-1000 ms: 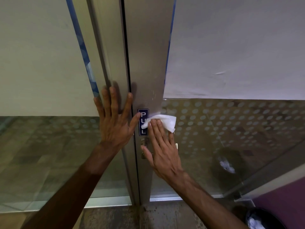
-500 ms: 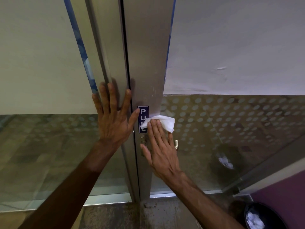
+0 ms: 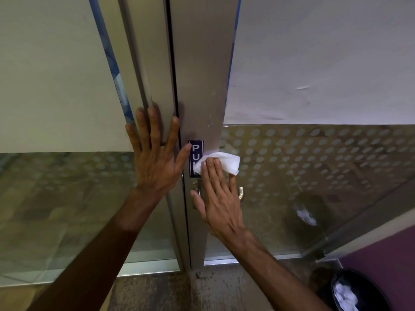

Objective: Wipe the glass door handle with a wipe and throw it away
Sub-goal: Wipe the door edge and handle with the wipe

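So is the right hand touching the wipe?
Touching. The head view shows the right hand with its fingertips laid flat on the white wipe, pressing it against the door frame beside the PULL sign.

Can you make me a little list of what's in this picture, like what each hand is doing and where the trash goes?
left hand: flat and open on the metal door frame
right hand: fingers press the white wipe against the door
PULL sign: partly covered by the wipe
door handle: mostly hidden behind the right hand
trash bin: on the floor at lower right, crumpled white paper inside
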Available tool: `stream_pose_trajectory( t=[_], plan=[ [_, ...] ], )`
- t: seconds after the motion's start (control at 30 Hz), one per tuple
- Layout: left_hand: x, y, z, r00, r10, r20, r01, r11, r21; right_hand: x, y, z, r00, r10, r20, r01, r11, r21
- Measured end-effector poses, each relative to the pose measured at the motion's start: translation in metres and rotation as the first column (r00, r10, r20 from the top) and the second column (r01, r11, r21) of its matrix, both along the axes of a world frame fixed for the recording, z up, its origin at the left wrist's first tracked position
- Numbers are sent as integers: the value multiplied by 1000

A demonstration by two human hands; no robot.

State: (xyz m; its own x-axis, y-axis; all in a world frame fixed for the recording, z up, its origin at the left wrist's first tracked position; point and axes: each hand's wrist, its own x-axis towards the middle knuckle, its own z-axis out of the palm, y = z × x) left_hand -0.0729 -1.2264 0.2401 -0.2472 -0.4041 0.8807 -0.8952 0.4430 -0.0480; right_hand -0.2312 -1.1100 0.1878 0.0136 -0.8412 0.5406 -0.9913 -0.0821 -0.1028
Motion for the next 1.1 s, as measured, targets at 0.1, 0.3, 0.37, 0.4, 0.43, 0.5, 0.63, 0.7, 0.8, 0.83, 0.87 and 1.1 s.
stream_pose_trajectory(
  t=[0.1, 0.3, 0.37, 0.4, 0.43, 0.5, 0.63, 0.7, 0.8, 0.83, 0.87, 1.1],
  plan=[
    [0, -1, 0, 1000, -11, -2, 11, 1000, -8, 1, -15, 24, 1000, -3, 19, 4, 998, -63],
    [-1, 0, 0, 1000, -6, -2, 6, 1000, -4, 5, -9, 16, 1000, 3, 19, -2, 999, -35],
    [0, 0, 0, 1000, -11, -4, 11, 1000, -5, 5, -1, 7, 1000, -2, -1, 2, 1000, -7],
    [0, -1, 0, 1000, -8, -5, 8, 1000, -6, 4, 0, 7, 1000, -8, -8, 8, 1000, -13],
    [0, 0, 0, 1000, -7, -4, 7, 1000, -3, 4, -2, 10, 1000, -14, -7, 14, 999, -32],
    [1, 1, 1, 1000, -22, -5, 22, 1000, 2, 5, -8, 23, 1000, -28, 5, 28, 996, -80],
    [1, 1, 1, 1000, -28, -2, 28, 1000, -2, 10, -14, 32, 998, -29, 61, 35, 994, -107],
    [1, 1, 0, 1000, -30, -4, 30, 1000, -5, 12, -8, 22, 996, -5, 88, 12, 997, -78],
    [2, 1, 0, 999, -39, 6, 39, 999, 3, 10, -1, 10, 997, 2, 76, 0, 1000, -28],
    [2, 1, 0, 999, -36, 4, 36, 999, 1, 10, -2, 11, 998, -1, 70, 3, 999, -32],
    [1, 0, 0, 1000, -31, 2, 31, 1000, 0, 9, -4, 15, 998, -4, 68, 7, 999, -43],
    [2, -4, -4, 999, -50, -7, 49, 999, -20, 9, -13, 26, 997, -25, 79, 31, 997, -68]
  ],
)
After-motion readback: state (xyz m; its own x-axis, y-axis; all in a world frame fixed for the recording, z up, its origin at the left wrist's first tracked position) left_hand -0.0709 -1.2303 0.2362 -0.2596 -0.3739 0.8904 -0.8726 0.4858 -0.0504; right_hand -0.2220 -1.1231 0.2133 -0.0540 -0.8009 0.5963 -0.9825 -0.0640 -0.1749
